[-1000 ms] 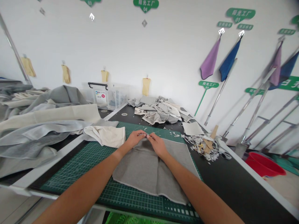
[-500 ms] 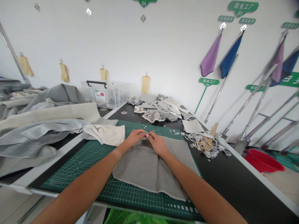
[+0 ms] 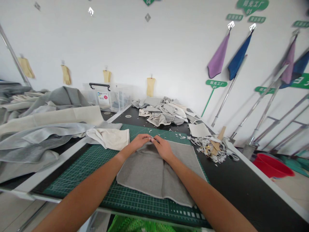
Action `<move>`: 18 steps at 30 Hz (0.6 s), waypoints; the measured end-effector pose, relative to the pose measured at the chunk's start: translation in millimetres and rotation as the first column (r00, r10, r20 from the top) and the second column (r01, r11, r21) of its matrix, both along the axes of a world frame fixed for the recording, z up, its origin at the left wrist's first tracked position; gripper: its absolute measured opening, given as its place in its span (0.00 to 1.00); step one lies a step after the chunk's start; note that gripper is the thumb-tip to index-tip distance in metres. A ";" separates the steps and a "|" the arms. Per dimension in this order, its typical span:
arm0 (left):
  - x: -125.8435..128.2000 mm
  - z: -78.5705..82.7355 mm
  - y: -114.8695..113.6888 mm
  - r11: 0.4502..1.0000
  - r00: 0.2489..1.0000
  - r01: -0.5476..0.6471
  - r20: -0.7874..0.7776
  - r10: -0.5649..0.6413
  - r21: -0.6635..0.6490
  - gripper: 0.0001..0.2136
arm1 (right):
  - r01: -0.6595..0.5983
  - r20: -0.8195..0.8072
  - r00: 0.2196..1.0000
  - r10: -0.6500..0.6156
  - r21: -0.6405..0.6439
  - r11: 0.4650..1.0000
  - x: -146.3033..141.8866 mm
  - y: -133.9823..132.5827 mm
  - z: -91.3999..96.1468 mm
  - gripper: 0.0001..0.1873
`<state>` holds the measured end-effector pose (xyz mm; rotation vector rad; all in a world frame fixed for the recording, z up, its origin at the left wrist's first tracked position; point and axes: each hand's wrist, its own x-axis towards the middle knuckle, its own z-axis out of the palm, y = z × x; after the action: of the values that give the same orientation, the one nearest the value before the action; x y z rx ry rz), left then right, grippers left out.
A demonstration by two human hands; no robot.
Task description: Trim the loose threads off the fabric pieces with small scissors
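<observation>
A grey cloth (image 3: 147, 174) with a pale stitched edge lies spread over the green cutting mat (image 3: 79, 174). At its far edge my left hand (image 3: 140, 141) pinches the fabric between thumb and fingers. Right beside it, my right hand (image 3: 163, 147) grips the same edge, the fingertips of both hands nearly touching. The cloth is bunched and slightly raised where I hold it, and a fold runs down its middle toward me. Whatever lies between the fingertips is too small to make out. A crumpled cream cloth (image 3: 116, 138) rests just left of my left hand.
Heaped grey cloths (image 3: 48, 129) cover the left side. Behind the mat are a pile of cloth pieces (image 3: 169, 111) and a clear plastic box (image 3: 103, 98). Fabric scraps (image 3: 214, 149) lie at right on the black table (image 3: 231, 183). A red basin (image 3: 272, 164) stands beyond the edge.
Both hands stay at the cloth's far edge with almost the same grip. The view has shifted very slightly; the cloth and its surroundings look unchanged.
</observation>
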<state>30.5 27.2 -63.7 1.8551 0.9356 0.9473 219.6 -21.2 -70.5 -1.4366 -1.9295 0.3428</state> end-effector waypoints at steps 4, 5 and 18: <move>0.6 -1.8 2.1 0.999 1.000 0.007 -0.005 -0.006 0.046 0.16 | 0.003 0.016 1.000 -0.003 -0.001 1.000 0.0 -0.2 -0.2 0.20; 0.5 -2.4 2.4 0.999 1.000 0.009 -0.003 -0.009 0.050 0.16 | 0.003 0.019 1.000 -0.003 0.000 1.000 -0.1 -0.2 -0.3 0.20; 2.1 -6.7 5.8 0.999 1.000 -0.004 -0.010 0.005 0.050 0.17 | 0.004 -0.072 0.997 -0.004 -0.008 1.000 -0.1 2.4 0.1 0.21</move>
<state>32.5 33.0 -70.3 1.9023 0.9300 0.9732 219.4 -18.7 -70.4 -1.4141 -1.8695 0.3958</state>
